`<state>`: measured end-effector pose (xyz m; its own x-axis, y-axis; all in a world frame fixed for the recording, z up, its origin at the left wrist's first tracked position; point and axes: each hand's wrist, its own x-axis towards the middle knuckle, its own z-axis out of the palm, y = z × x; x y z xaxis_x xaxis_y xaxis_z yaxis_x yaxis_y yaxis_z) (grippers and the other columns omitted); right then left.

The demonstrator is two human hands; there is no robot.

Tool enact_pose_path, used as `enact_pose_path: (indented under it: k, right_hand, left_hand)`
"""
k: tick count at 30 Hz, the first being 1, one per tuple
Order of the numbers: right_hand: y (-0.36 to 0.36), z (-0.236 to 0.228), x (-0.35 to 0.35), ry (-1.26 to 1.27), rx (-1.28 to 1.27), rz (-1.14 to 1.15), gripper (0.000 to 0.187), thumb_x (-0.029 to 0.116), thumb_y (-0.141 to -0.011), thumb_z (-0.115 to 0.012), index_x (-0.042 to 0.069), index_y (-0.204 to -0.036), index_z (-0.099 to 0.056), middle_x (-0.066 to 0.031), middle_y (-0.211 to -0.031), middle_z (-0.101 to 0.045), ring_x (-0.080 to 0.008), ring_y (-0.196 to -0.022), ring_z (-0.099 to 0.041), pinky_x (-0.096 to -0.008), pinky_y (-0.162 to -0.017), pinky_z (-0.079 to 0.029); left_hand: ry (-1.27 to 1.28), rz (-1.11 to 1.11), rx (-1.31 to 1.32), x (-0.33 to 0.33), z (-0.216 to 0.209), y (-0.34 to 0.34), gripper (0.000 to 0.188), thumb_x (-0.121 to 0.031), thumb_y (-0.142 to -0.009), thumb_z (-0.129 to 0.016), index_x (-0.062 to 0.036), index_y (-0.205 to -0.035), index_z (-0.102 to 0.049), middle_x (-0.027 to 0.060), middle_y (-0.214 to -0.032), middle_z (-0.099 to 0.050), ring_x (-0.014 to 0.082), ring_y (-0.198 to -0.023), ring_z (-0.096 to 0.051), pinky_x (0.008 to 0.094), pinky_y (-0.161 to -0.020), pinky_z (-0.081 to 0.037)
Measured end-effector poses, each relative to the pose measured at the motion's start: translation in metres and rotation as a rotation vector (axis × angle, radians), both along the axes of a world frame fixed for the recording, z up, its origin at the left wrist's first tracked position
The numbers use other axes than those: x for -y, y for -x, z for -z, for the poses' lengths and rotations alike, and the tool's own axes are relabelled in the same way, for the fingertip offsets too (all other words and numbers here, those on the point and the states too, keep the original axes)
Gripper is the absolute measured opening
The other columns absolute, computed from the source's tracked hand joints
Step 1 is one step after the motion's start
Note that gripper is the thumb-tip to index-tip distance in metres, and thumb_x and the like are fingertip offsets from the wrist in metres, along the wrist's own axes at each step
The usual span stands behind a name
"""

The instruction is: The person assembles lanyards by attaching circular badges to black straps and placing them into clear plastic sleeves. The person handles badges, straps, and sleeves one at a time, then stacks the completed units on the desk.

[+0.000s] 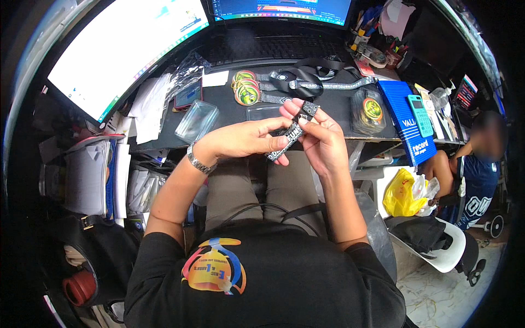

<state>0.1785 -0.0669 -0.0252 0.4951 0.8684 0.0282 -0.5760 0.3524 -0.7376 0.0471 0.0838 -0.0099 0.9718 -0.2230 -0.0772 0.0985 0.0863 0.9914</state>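
A black ribbon with white print (285, 143) is bunched into a short folded roll between my hands, above the desk's front edge. My left hand (246, 138) pinches its lower end between thumb and fingers. The upper end lies across the fingers of my right hand (324, 143), whose thumb presses on it. Just beyond are several gold-rimmed medals with green and yellow faces (248, 94), overlapping in a pile. Their printed ribbons (344, 85) stretch to the right across the desk. A clear plastic case (262, 113) lies partly hidden behind my hands.
A clear plastic box (197, 121) sits left of my hands, near a phone (188, 94). On the right are clear cases with a medal inside (373, 109), a blue record book (402, 120) and a teal calculator (420, 116). Another person (481, 169) sits beyond a white chair (451, 254).
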Motion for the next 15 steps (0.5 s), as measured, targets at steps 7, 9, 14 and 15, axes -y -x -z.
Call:
enact_pose_path:
  k: [7,9,14,15]
  right_hand:
    - [0.001,-0.006,0.002,0.005,0.16,0.018,0.044,-0.004,-0.088,-0.054,-0.008,-0.132,-0.049,-0.0226,-0.127,-0.058,-0.0309,-0.121,-0.056,-0.041,-0.104,-0.044]
    - [-0.002,-0.009,-0.004,-0.058,0.441,0.06,0.039,-0.004,-0.089,-0.054,-0.006,-0.128,-0.054,-0.0196,-0.128,-0.059,-0.0269,-0.12,-0.057,-0.0373,-0.104,-0.043]
    - [-0.017,-0.028,-0.003,-0.096,1.588,0.39,0.044,-0.004,-0.076,-0.065,0.006,-0.118,-0.068,-0.0225,-0.128,-0.059,-0.0347,-0.13,-0.048,-0.0443,-0.11,-0.032]
    - [-0.022,-0.032,0.0,-0.041,1.775,0.516,0.053,-0.004,-0.066,-0.066,0.014,-0.116,-0.071,-0.0249,-0.131,-0.056,-0.0384,-0.134,-0.042,-0.0454,-0.112,-0.027]
  left_hand:
    - [-0.137,0.001,-0.078,-0.007,-0.013,-0.002,0.072,-0.05,-0.096,-0.049,-0.0022,-0.146,-0.027,0.0149,-0.121,-0.059,0.0212,-0.105,-0.066,0.0296,-0.093,-0.048]
    - [-0.131,-0.02,-0.013,-0.013,-0.019,-0.003,0.077,-0.053,-0.097,-0.046,-0.0007,-0.148,-0.022,0.0163,-0.121,-0.06,0.0233,-0.105,-0.066,0.0315,-0.094,-0.048]
    - [-0.062,-0.041,0.039,-0.017,-0.034,0.0,0.096,-0.072,-0.091,-0.027,0.0023,-0.15,-0.013,0.0216,-0.113,-0.064,0.0265,-0.104,-0.067,0.0352,-0.093,-0.05]
    - [-0.098,-0.063,-0.01,-0.017,-0.037,-0.001,0.1,-0.075,-0.088,-0.02,0.0026,-0.15,-0.01,0.0241,-0.114,-0.063,0.0269,-0.105,-0.066,0.0344,-0.095,-0.049]
